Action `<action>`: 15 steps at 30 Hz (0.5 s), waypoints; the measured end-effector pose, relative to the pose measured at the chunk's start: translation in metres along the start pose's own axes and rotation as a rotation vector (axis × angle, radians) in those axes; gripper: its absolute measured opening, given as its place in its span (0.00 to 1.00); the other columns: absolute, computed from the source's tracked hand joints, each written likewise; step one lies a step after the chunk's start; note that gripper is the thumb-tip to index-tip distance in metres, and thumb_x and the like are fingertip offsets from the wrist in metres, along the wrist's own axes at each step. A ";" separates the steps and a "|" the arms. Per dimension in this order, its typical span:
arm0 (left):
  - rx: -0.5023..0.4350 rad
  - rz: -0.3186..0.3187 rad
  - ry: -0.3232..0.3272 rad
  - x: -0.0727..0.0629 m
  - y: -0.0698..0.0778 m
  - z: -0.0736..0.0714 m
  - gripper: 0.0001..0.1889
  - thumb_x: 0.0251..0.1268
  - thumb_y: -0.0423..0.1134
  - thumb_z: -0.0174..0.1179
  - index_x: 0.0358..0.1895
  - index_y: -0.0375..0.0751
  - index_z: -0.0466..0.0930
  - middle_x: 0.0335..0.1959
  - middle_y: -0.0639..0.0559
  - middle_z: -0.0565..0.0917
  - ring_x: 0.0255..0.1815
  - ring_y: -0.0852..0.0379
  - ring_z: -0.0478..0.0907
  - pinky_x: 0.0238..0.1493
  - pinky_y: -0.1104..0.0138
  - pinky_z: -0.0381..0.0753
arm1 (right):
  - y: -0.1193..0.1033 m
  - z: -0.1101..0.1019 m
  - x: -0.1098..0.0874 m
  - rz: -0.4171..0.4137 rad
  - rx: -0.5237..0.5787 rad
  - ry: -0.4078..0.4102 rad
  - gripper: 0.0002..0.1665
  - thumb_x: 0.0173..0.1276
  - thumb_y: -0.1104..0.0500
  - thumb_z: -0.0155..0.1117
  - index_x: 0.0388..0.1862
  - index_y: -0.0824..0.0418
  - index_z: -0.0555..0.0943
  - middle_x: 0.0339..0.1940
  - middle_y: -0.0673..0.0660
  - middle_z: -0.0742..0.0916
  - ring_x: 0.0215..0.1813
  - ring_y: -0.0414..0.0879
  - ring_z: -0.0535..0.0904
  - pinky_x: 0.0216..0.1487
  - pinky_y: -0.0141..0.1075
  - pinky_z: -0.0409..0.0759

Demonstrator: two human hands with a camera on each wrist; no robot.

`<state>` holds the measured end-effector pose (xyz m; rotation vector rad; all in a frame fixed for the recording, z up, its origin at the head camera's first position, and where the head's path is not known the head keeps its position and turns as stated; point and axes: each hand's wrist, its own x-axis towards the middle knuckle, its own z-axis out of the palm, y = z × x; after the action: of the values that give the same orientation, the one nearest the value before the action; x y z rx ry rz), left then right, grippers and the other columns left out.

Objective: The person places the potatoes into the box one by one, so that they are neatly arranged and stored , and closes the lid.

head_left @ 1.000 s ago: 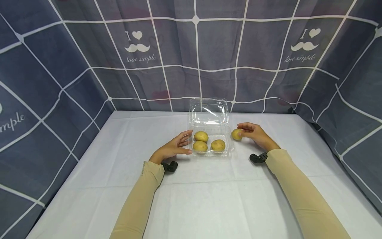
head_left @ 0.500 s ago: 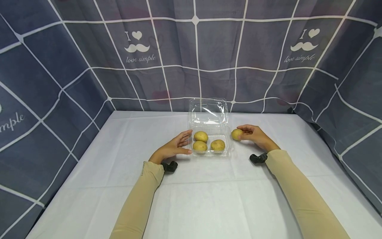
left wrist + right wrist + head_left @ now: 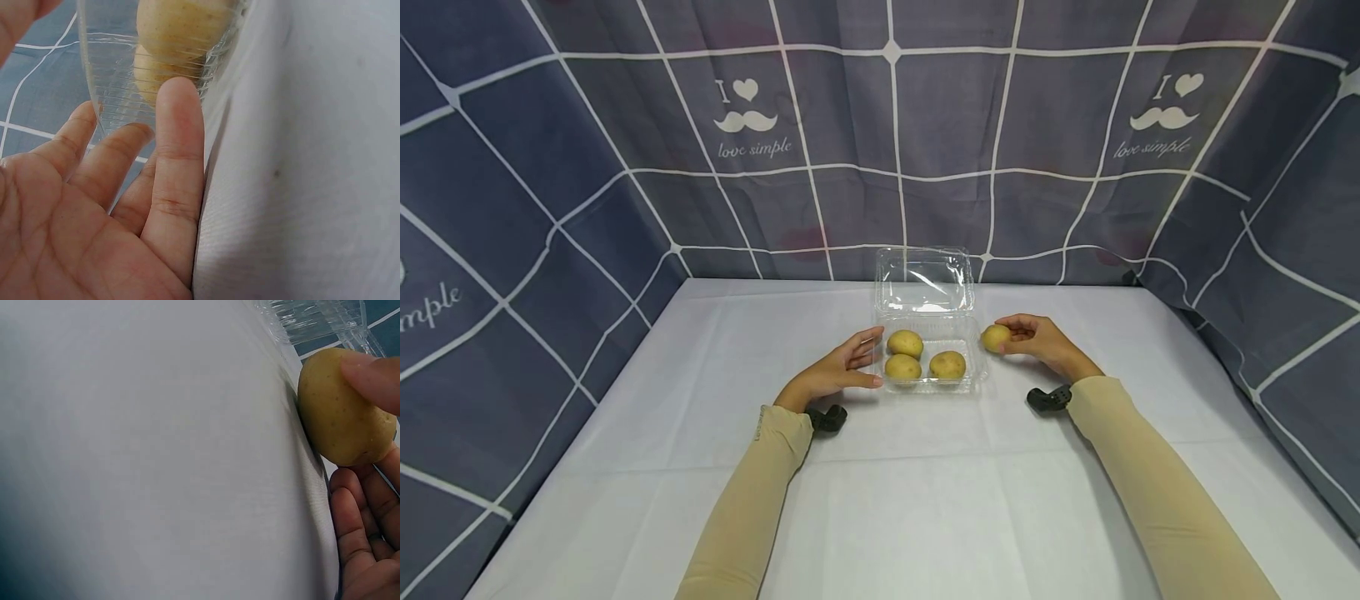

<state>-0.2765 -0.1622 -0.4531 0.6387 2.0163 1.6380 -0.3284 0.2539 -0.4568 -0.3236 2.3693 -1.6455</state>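
Observation:
A clear plastic clamshell box [image 3: 928,325] stands on the table with its lid raised at the back. Inside it lie three potatoes, two on the left, among them a rear potato [image 3: 905,342], and a right potato [image 3: 947,365]. My left hand [image 3: 837,367] is at the box's left side, its fingers extended against the ribbed wall [image 3: 112,81]. Just right of the box, my right hand [image 3: 1043,342] holds another potato [image 3: 996,337] between thumb and fingers. In the right wrist view, the held potato [image 3: 344,409] sits low at the white cloth, thumb on top.
White cloth [image 3: 910,500] covers the table. A dark gridded curtain [image 3: 827,125] rises behind the box and along both sides. Each wrist bears a small black camera, such as the right one [image 3: 1048,398].
The right hand's fingers have shifted slightly lower around the potato since a second ago. The left hand and the box have stayed where they were.

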 end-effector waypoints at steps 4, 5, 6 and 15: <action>-0.004 -0.003 0.003 0.000 0.000 0.001 0.50 0.74 0.25 0.66 0.90 0.41 0.43 0.91 0.41 0.48 0.88 0.37 0.52 0.81 0.44 0.65 | 0.002 0.000 0.000 -0.004 -0.011 0.015 0.37 0.68 0.68 0.77 0.73 0.77 0.75 0.56 0.52 0.87 0.49 0.36 0.82 0.53 0.24 0.81; -0.004 -0.005 0.005 0.000 0.000 0.001 0.51 0.74 0.25 0.66 0.90 0.42 0.43 0.91 0.41 0.48 0.88 0.37 0.52 0.81 0.45 0.66 | 0.002 0.000 0.000 -0.003 -0.009 0.020 0.37 0.68 0.68 0.77 0.73 0.77 0.75 0.55 0.51 0.87 0.49 0.36 0.82 0.53 0.24 0.81; -0.002 -0.006 0.007 0.000 0.000 0.001 0.51 0.73 0.25 0.66 0.90 0.42 0.43 0.91 0.42 0.48 0.88 0.38 0.52 0.81 0.45 0.66 | 0.003 0.000 0.000 -0.001 -0.005 0.026 0.37 0.67 0.69 0.78 0.73 0.77 0.75 0.55 0.50 0.87 0.49 0.36 0.82 0.53 0.23 0.81; -0.002 -0.009 0.009 -0.001 -0.001 0.000 0.51 0.73 0.24 0.66 0.90 0.43 0.44 0.91 0.43 0.48 0.88 0.39 0.52 0.82 0.44 0.63 | 0.001 -0.002 0.000 -0.023 0.023 0.026 0.37 0.68 0.69 0.77 0.73 0.78 0.74 0.53 0.49 0.88 0.48 0.34 0.83 0.54 0.24 0.81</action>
<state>-0.2758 -0.1629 -0.4537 0.6216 2.0203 1.6407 -0.3286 0.2558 -0.4567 -0.3279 2.3720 -1.6958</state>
